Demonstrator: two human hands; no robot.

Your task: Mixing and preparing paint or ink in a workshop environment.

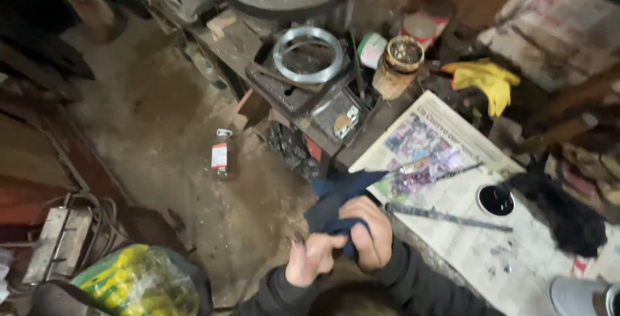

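Dark blue cloth (336, 203) bunched between both hands' grip.

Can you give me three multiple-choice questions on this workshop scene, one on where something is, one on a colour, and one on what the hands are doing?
1. Where does the small bottle lie?
A. On the dirt floor
B. On the newspaper
C. Inside the metal ring

2. What colour is the rag beyond the newspaper?
A. Red
B. Yellow
C. White

3. What are the left hand and right hand doing?
A. Resting flat on the newspaper
B. Both gripping a dark blue cloth
C. Holding the metal ring

Answers:
1. A, the bottle lies on its side on the floor left of the bench.
2. B, the crumpled rag is bright yellow.
3. B, both hands are closed on the cloth; the ring lies untouched on the bench.
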